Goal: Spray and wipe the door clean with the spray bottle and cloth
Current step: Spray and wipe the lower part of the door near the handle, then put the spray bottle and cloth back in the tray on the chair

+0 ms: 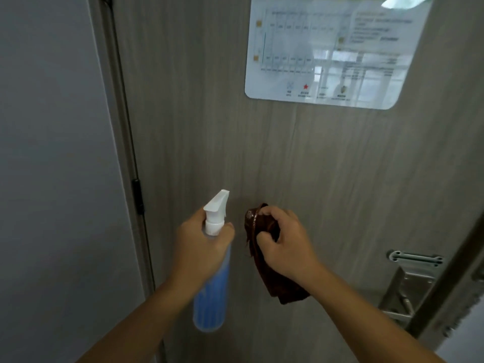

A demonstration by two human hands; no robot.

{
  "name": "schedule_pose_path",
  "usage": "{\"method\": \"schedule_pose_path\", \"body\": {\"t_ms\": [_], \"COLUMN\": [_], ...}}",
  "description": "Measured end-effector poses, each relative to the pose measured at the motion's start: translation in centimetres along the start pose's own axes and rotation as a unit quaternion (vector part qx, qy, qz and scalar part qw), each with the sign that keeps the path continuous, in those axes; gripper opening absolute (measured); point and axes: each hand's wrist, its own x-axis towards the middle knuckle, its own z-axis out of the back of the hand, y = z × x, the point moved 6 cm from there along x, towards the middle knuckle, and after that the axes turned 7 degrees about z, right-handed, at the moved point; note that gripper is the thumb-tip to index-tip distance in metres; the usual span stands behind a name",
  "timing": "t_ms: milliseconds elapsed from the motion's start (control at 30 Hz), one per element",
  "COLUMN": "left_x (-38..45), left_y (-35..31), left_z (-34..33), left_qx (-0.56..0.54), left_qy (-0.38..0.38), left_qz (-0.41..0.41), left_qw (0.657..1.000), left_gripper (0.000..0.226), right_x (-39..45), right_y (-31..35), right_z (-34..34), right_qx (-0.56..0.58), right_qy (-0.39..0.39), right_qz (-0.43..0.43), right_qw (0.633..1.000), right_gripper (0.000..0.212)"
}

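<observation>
Left hand, fingers curled round the neck of the spray bottle, which it holds upright just in front of the door; the white trigger head rises above the hand with its nozzle toward the door, and the translucent blue body hangs below. Right hand, just beside the left, fingers and thumb bunched round a dark brown cloth; the upper folds lie at the door surface (actual contact cannot be confirmed), and the loose end hangs beneath the wrist. Door: grey wood-grain panel. Upper right, a glossy laminated chart, print blurred. Lower right, a metal latch plate above lock hardware. Left edge, a dark hinge against the frame; beyond it, a plain grey wall.
</observation>
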Motion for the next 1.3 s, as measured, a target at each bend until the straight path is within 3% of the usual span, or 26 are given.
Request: {"method": "schedule_pose_path", "body": {"t_ms": [533, 900, 1200, 1300], "left_x": [3.3, 1.3, -3.8, -6.5], "left_y": [0.2, 3.0, 1.9, 1.3], "left_z": [1.4, 1.6, 0.0, -0.4], "left_qx": [0.018, 0.017, 0.053, 0.071], "left_qy": [-0.033, -0.056, -0.138, -0.168], "left_qz": [-0.032, 0.005, 0.016, 0.019], "left_qw": [0.999, 0.998, 0.989, 0.983], "left_gripper": [0.021, 0.026, 0.032, 0.044], "right_x": [3.1, 1.9, -0.8, -2.3], "right_y": [1.8, -0.3, -1.9, -2.2], "right_z": [-0.2, -3.4, -1.9, -1.3], "right_qx": [-0.113, -0.09, -0.046, -0.042], "right_qy": [0.01, 0.054, 0.11, 0.129], "right_qz": [-0.001, 0.0, 0.05, 0.064], "right_qw": [0.994, 0.995, 0.992, 0.989], "right_gripper": [0.032, 0.038, 0.037, 0.035]}}
